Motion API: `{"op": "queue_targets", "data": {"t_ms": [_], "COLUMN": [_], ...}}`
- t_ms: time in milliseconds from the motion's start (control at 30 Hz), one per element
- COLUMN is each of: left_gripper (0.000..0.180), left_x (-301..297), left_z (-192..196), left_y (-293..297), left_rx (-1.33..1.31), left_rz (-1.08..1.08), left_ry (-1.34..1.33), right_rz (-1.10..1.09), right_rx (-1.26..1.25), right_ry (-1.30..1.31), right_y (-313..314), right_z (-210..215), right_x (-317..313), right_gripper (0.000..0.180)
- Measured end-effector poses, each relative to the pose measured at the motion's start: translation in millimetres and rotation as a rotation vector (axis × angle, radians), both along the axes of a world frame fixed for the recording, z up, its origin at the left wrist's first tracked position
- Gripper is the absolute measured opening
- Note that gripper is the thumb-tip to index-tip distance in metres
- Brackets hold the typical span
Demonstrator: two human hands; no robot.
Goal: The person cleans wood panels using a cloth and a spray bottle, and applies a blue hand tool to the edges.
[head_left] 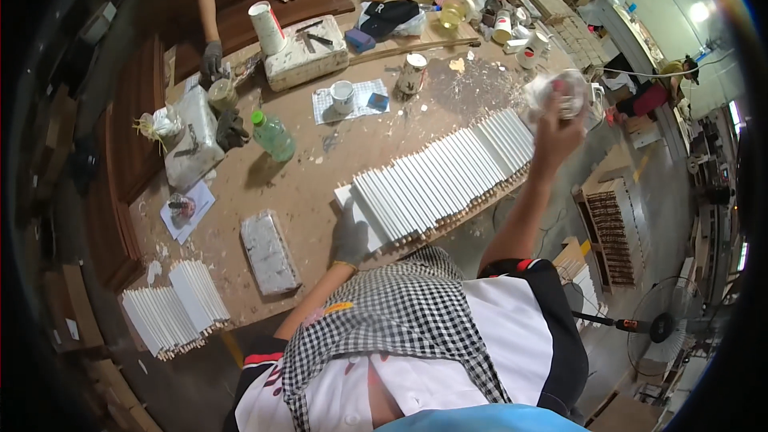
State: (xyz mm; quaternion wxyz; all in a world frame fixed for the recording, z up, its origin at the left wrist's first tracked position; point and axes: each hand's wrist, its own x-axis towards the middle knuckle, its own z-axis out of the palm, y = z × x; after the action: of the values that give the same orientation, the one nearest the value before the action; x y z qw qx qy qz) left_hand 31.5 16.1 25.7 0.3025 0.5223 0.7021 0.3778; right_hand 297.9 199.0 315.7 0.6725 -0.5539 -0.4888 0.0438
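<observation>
Head view: white sticks point(444, 176) against left grip point(350, 234); near right grip point(558, 130)

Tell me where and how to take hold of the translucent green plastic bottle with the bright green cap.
Best gripped, I'd judge, around the body of the translucent green plastic bottle, below where it narrows toward its bright green cap, coming from its near right side: it appears to stand upright, and a dark, crumpled glove-like thing lies close on its left.
</observation>
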Motion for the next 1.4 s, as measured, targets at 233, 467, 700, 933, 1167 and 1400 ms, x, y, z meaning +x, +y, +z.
{"op": "queue_targets", "data": {"t_ms": [233, 467, 700, 933, 1167, 1400], "left_gripper": [0.042, 0.062, 0.036, 0.056, 0.055, 0.054], "left_x": [-6.3, -108.6, -259.5, -222.3, -195.3, -160.6], "left_z": [-64.8, -22.1, -17.1, -15.6, 40.2, 39.5], "left_y": [10.3, -50.0, -150.9, -131.5, -119.0, -81.3], "left_rx": [-0.164, -0.065, 0.073, -0.091, -0.348, -0.129], "left_rz": [0.228, 0.305, 0.704, 0.552, 0.520, 0.299], "left_ry": [-0.742, -0.210, -0.615, -0.413, -0.265, -0.191], "right_rz": [1.126, 1.173, 1.086, 0.950, 0.938, 1.048], "right_rx": [-0.838, -0.883, -0.875, -1.074, -1.146, -0.744], "right_ry": [-1.096, -1.285, -1.165, -1.022, -0.528, 0.269], "right_y": [-98.1, -122.6, -146.2, -182.5, -170.4, -87.2], "right_z": [-150.4, -179.8, -137.8, -126.5, -118.9, -107.0], "right_x": [-117.8, -115.5, -124.5, -107.7, -94.4, -152.1], "right_gripper": [0.055, 0.039, 0.043, 0.049, 0.046, 0.047]}}
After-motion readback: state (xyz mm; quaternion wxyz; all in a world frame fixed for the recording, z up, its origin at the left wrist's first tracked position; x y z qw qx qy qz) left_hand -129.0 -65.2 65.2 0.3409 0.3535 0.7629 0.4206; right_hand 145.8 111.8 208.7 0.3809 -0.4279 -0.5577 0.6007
